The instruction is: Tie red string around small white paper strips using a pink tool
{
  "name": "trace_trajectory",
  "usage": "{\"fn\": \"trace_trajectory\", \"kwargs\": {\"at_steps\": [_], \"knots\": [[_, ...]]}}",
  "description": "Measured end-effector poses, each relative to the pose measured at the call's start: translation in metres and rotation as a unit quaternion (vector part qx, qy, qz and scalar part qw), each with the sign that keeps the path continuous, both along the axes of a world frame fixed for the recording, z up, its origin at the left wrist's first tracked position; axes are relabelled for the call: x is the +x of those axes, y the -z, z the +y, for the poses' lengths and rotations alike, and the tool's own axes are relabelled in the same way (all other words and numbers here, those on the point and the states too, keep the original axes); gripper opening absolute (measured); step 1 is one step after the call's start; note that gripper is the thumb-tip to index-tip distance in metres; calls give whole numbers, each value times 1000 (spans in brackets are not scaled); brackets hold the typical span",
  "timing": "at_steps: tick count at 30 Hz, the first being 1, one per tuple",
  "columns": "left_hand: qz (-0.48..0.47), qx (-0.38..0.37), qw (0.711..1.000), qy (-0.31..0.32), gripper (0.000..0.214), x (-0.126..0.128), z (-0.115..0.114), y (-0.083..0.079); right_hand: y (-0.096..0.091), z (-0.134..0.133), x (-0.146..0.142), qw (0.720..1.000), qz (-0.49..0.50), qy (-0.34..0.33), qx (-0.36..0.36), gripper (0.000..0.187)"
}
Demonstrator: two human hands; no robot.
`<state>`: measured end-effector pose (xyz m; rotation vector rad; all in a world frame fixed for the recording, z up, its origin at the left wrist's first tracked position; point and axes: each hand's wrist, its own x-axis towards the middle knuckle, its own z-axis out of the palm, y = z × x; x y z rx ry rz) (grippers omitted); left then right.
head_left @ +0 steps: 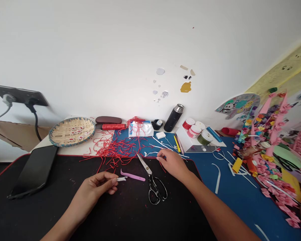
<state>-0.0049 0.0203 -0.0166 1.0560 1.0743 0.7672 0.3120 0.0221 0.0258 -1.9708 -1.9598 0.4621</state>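
My left hand (100, 184) is closed, pinching a small bundle of thin white strips (121, 179) between thumb and fingers. Just beyond it lie purple tweezers (135, 176) on the black mat. My right hand (172, 164) is at the mat's far edge, its thumb and fingertips brought together. A short red string (163, 167) shows right under those fingers; whether they grip it is unclear. Between my hands, black-handled scissors (152, 177) lie with blades slightly apart, pointing at a tangle of cut red strings (115, 149).
Along the wall stand a woven basket (55, 142), a spool of red cord (113, 127), a black flask (174, 117) and ribbon rolls (194, 131) on a white box. A dark tablet-like slab (35, 170) lies left. Pink paper flowers (273, 177) crowd the right side.
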Motion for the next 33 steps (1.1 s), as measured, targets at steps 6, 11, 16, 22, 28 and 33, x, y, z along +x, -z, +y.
{"fn": "trace_trajectory", "kwargs": {"at_steps": [6, 11, 16, 22, 28, 33], "knots": [[19, -11, 1000, 6, 42, 1, 0, -4, 5, 16, -2, 993, -111, -32, -39, 8], [25, -26, 999, 11, 43, 0, -1, -6, 8, 27, 1, 989, -123, -53, -63, 9], [31, -35, 999, 21, 44, -3, -1, -3, 8, 31, 3, 987, -124, -70, -79, 12], [39, -41, 998, 23, 43, -3, 1, -1, 4, 29, 6, 989, -115, -64, -63, 12], [28, -50, 998, -1, 41, 0, 3, -2, -4, 20, 9, 986, 161, 35, -2, 7], [-10, -71, 996, -48, 38, 1, 4, -4, 4, 7, -25, 889, 446, 51, -92, 24]]}}
